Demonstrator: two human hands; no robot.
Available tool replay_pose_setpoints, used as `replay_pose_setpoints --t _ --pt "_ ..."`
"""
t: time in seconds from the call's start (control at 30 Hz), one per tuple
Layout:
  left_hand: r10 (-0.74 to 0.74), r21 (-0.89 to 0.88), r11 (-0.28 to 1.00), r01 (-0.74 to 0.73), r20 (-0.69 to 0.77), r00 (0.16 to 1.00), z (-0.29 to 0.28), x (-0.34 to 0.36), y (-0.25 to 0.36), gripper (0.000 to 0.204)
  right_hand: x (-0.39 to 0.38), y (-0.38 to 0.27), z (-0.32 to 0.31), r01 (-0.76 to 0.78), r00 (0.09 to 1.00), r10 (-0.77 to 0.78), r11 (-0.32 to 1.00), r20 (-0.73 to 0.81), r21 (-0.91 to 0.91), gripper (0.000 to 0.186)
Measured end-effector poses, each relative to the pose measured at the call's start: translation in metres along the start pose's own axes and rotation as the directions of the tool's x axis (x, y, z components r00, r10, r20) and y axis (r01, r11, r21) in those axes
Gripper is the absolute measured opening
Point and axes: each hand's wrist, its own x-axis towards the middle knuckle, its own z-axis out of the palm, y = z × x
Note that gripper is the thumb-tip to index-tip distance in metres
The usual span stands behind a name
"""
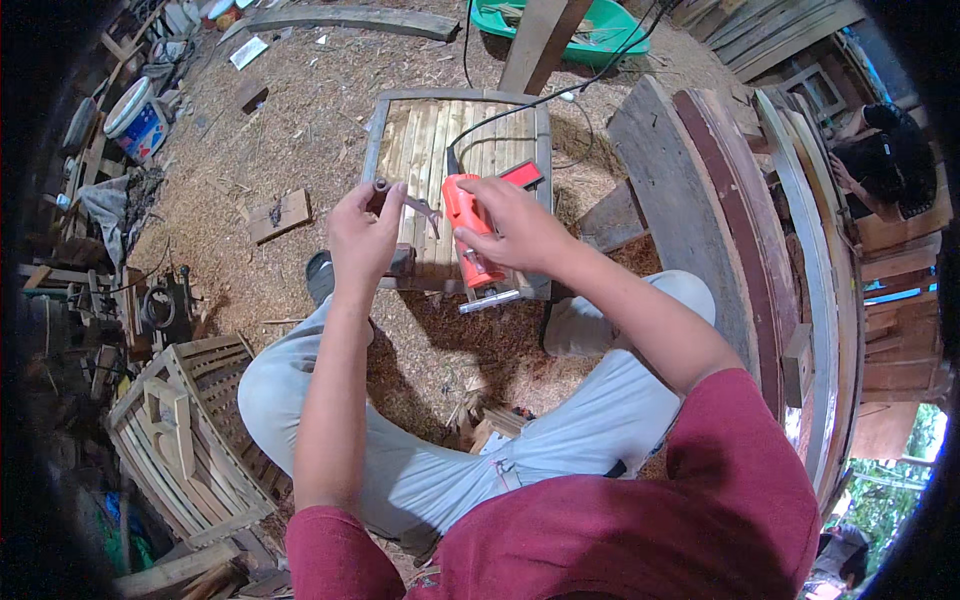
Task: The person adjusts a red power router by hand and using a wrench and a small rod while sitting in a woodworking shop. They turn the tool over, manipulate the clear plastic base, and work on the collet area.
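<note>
left hand is raised in front of the person, fingers curled shut around a small grey metal tool, looks like a key or wrench, its thin end sticking out toward the right. right hand grips the body of an orange power tool, fingers wrapped over the top; looks like a jigsaw with a metal base plate at its lower end, black cord running up and away from it. the tool is held just above a slatted wooden panel that lies flat on the sawdust-covered floor in front of the knees. a red and black flat piece lies on the panel just beyond the right hand. person sits low, grey trousers, dark red shirt. second slatted panel lies at lower left, small wood offcut left of the hands, green tub at top, curved planks on the right. another person is at far right, well apart.
</note>
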Motion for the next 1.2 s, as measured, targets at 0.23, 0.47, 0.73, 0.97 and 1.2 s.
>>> replay_pose_setpoints --t 0.23,0.47,0.73,0.97,1.2 --pt "-0.093 -0.264 0.950 0.168 0.276 0.957 0.010 0.009 0.016 0.023 0.022 -0.005 -0.008 -0.017 0.993 -0.006 0.980 0.118 0.200 0.030" --pt "-0.227 -0.390 0.856 0.339 0.305 0.925 0.019 0.020 0.028 0.036 0.016 -0.009 -0.033 -0.355 0.910 0.182 0.806 0.371 0.474 0.023" --pt "0.010 0.683 0.718 -0.135 0.184 0.983 0.048 -0.013 -0.070 0.024 -0.023 0.016 -0.055 -0.409 0.907 0.301 0.797 0.295 0.444 0.027" --pt "0.008 0.793 0.582 -0.181 0.217 0.976 0.073 -0.036 -0.052 0.029 -0.025 0.009 -0.069 -0.497 0.863 0.363 0.737 0.352 0.458 0.032" --pt "-0.079 0.839 0.523 -0.151 0.224 0.971 0.087 -0.025 -0.060 0.020 -0.024 0.001 -0.062 -0.332 0.884 0.117 0.840 0.453 0.430 0.022"
